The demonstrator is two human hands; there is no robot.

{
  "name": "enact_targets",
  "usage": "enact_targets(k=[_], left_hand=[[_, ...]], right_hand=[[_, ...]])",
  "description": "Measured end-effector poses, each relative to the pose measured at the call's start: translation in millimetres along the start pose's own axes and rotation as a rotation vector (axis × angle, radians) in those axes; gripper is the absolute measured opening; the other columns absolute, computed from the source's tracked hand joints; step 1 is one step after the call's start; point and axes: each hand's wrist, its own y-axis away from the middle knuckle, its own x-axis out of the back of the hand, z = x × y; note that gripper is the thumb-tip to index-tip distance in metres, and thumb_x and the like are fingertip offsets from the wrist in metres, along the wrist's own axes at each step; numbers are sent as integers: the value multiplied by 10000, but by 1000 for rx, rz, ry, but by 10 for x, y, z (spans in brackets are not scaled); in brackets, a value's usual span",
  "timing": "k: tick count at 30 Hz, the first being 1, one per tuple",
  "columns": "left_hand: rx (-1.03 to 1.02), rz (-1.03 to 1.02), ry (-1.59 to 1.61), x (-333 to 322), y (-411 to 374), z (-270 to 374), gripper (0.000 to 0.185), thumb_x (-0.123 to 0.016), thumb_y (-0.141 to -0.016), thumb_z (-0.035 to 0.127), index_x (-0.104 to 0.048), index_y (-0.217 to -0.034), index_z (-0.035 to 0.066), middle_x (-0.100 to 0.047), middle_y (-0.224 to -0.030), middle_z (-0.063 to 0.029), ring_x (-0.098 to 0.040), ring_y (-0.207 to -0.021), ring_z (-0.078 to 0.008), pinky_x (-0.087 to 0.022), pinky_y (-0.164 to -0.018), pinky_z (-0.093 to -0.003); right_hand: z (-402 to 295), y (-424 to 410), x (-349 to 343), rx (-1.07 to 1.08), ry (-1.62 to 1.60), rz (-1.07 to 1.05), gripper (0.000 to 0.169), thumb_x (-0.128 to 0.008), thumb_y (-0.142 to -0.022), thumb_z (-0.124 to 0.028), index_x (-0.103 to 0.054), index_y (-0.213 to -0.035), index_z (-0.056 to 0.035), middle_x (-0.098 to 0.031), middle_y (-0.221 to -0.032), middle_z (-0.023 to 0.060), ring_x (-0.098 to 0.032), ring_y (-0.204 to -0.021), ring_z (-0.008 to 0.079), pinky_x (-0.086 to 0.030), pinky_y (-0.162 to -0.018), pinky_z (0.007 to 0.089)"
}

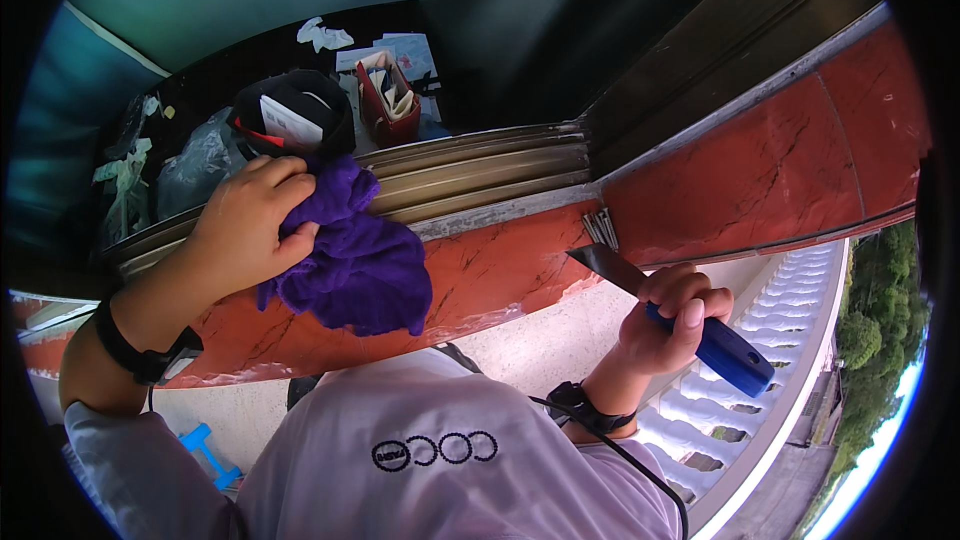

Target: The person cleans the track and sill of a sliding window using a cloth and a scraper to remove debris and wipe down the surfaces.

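My left hand (251, 221) grips a crumpled purple cloth (367, 262), which lies over the metal window track (480, 169) and hangs onto the red tiled sill (480, 262). On the right, my right hand (679, 315) is closed around the blue handle (724, 356) of a putty knife or similar flat-bladed scraper. Its metal blade (611, 268) points up and left over the sill, its tip near a small bunch of screws or nails (601, 229) in the sill's corner.
Beyond the track, a dark surface holds a black bag (330, 116) with papers, a red box (394, 120), clear plastic (199, 165) and crumpled tissue (324, 35). A red tiled ledge (750, 157) runs up right. White balusters (780, 322) stand at right; a blue dumbbell (210, 456) is low left.
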Motion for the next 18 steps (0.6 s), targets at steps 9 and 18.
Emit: enact_targets(k=[9, 18], left_hand=[[111, 57, 15, -57, -25, 134, 354, -606, -702, 70, -571, -1040, -29, -575, -1000, -189, -546, -940, -351, -455, -842, -412], [-319, -50, 139, -947, -1585, 999, 462, -579, -693, 37, -519, -1117, -138, -528, -1144, -268, -486, -1084, -341, -355, -960, -355]], right_hand=[[200, 46, -53, -8, -60, -30, 243, -503, -875, -127, -317, -719, -116, -347, -588, 17, -373, -528, 136, -334, -466, 270], [239, 22, -67, -2, -102, 35, 271, -595, -835, -145, -358, -712, -102, -406, -552, 29, -422, -487, 146, -370, -439, 257]])
